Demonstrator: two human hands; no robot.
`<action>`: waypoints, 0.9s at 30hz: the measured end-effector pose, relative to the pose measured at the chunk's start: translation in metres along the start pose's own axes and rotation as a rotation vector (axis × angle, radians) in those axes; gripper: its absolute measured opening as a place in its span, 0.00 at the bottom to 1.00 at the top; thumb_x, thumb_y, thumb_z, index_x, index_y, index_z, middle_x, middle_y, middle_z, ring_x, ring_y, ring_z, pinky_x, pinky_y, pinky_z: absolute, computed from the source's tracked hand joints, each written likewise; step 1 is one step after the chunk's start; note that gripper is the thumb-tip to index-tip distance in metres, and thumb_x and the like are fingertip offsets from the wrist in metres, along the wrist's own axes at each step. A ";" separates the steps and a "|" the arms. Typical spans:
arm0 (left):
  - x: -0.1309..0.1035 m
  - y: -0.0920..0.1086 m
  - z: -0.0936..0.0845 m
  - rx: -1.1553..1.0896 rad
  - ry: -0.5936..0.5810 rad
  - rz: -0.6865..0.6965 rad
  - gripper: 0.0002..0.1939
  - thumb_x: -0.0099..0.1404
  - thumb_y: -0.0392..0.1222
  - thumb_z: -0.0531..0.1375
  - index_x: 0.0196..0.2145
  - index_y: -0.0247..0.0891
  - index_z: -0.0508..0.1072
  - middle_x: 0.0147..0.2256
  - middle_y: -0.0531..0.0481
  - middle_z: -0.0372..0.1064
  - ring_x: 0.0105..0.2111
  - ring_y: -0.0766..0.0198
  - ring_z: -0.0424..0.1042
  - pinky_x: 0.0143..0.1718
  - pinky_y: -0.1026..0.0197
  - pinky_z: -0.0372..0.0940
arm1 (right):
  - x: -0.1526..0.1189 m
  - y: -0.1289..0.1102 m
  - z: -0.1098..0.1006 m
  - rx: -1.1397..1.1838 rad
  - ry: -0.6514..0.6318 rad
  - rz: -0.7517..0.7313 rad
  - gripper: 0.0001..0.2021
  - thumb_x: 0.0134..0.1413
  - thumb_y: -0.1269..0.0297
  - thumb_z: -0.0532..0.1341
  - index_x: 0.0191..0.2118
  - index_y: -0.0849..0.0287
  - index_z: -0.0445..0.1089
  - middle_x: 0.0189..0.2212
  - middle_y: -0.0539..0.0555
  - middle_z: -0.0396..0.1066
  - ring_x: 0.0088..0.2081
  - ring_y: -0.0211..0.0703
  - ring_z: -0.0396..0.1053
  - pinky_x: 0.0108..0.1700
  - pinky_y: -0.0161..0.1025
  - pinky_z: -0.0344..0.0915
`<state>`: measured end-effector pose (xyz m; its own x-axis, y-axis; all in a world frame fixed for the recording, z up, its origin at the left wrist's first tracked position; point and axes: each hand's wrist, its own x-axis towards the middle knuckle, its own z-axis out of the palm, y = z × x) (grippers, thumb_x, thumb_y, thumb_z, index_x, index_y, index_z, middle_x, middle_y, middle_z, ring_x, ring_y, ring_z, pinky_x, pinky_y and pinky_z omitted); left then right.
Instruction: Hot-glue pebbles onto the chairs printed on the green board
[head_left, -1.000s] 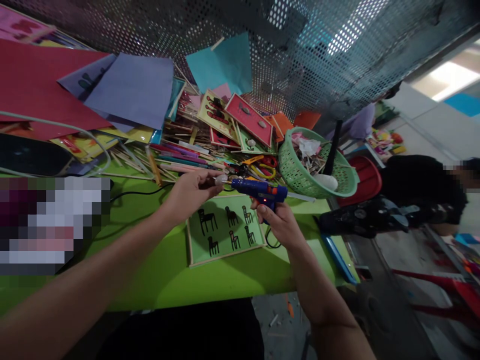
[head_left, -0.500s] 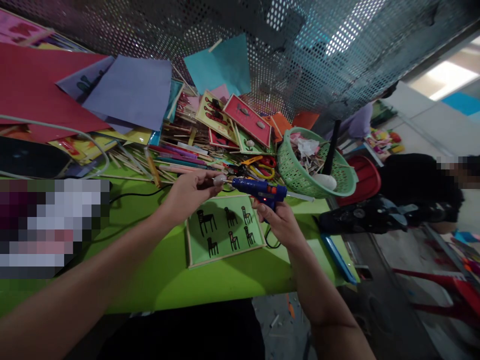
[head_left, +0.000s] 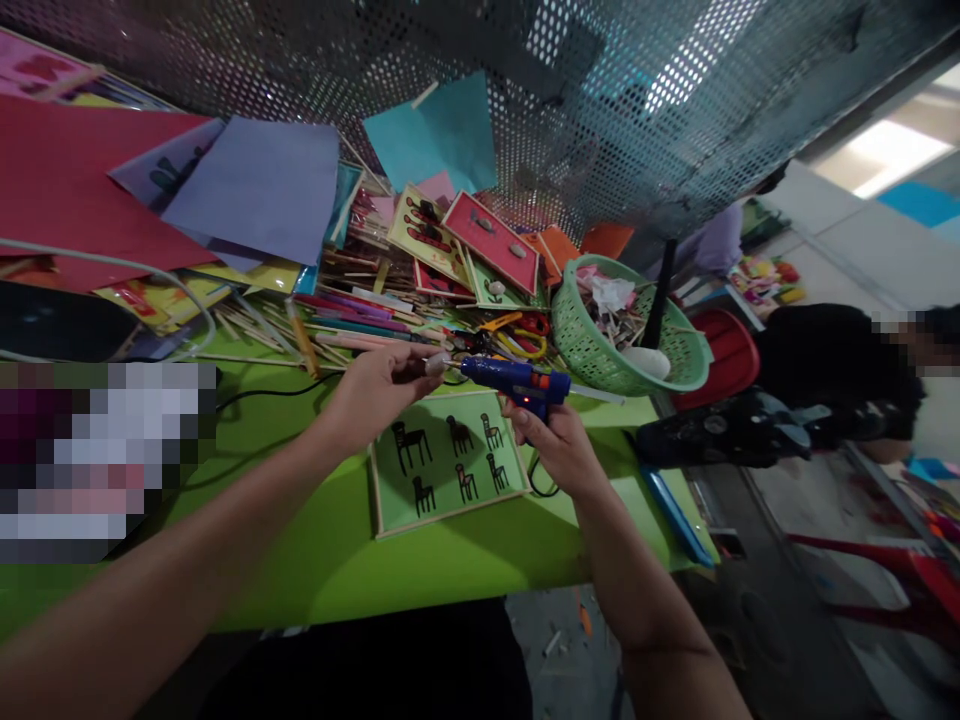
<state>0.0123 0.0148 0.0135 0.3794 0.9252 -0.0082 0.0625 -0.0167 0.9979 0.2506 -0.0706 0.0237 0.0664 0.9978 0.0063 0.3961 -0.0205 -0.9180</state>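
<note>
Between the fingertips of my left hand [head_left: 386, 392] is a small pale stone [head_left: 437, 363]. My right hand [head_left: 559, 440] is wrapped round the grip of a blue glue gun [head_left: 506, 378] with a small red light. The gun's nozzle points left and meets or nearly meets the stone; contact is too small to tell. Below both hands, a green card [head_left: 442, 480] framed with thin sticks lies on the green table [head_left: 322, 560]. Several dark chair shapes are on the card.
Behind my hands lie pens, sticks, yellow-handled scissors [head_left: 525, 342] and framed cards [head_left: 491, 240]. A green basket [head_left: 592, 355] with scraps stands to the right. A person in black [head_left: 832, 370] is at the far right. Purple paper [head_left: 259, 190] lies at the back left.
Both hands, the stone and the glue gun hold nearly the same positions. The whole view has shifted slightly.
</note>
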 end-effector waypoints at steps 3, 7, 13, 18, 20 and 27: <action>0.001 -0.002 0.000 -0.046 -0.008 -0.006 0.22 0.54 0.50 0.73 0.44 0.38 0.80 0.37 0.48 0.80 0.39 0.58 0.79 0.44 0.57 0.74 | 0.000 0.003 -0.002 -0.029 0.020 -0.004 0.23 0.54 0.39 0.65 0.29 0.56 0.68 0.21 0.48 0.63 0.24 0.38 0.59 0.26 0.37 0.57; 0.003 -0.006 0.000 -0.105 -0.021 0.007 0.24 0.54 0.53 0.73 0.45 0.38 0.79 0.38 0.47 0.81 0.41 0.57 0.79 0.45 0.57 0.74 | 0.000 0.001 -0.001 -0.010 0.000 -0.023 0.22 0.54 0.40 0.66 0.33 0.57 0.70 0.23 0.49 0.65 0.25 0.38 0.61 0.28 0.37 0.60; 0.002 -0.007 -0.002 -0.111 -0.055 -0.011 0.24 0.56 0.52 0.72 0.47 0.39 0.79 0.40 0.46 0.81 0.41 0.58 0.79 0.46 0.57 0.73 | 0.001 0.001 0.000 0.007 0.002 -0.032 0.22 0.54 0.41 0.66 0.35 0.57 0.71 0.25 0.49 0.65 0.26 0.37 0.61 0.29 0.37 0.60; 0.002 -0.008 -0.002 -0.129 -0.072 -0.010 0.26 0.56 0.55 0.73 0.48 0.39 0.78 0.42 0.46 0.81 0.42 0.59 0.78 0.47 0.57 0.73 | 0.000 0.000 0.000 0.031 -0.004 -0.023 0.22 0.53 0.40 0.66 0.34 0.57 0.70 0.24 0.48 0.64 0.25 0.37 0.60 0.28 0.37 0.59; 0.003 -0.009 -0.002 -0.109 -0.069 -0.016 0.28 0.56 0.57 0.72 0.48 0.38 0.78 0.42 0.45 0.80 0.42 0.58 0.78 0.47 0.57 0.73 | 0.000 0.000 0.002 0.035 -0.025 -0.037 0.21 0.54 0.42 0.66 0.35 0.57 0.71 0.26 0.49 0.66 0.25 0.37 0.61 0.28 0.37 0.60; 0.002 -0.009 0.000 -0.067 -0.052 0.008 0.31 0.55 0.60 0.72 0.49 0.36 0.78 0.42 0.44 0.80 0.41 0.58 0.77 0.46 0.56 0.72 | 0.000 0.001 0.001 -0.010 -0.012 -0.060 0.20 0.56 0.44 0.66 0.36 0.58 0.71 0.27 0.50 0.67 0.27 0.38 0.61 0.30 0.36 0.61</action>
<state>0.0121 0.0169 0.0047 0.4273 0.9041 -0.0014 -0.0023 0.0026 1.0000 0.2504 -0.0711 0.0222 0.0314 0.9979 0.0570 0.4081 0.0392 -0.9121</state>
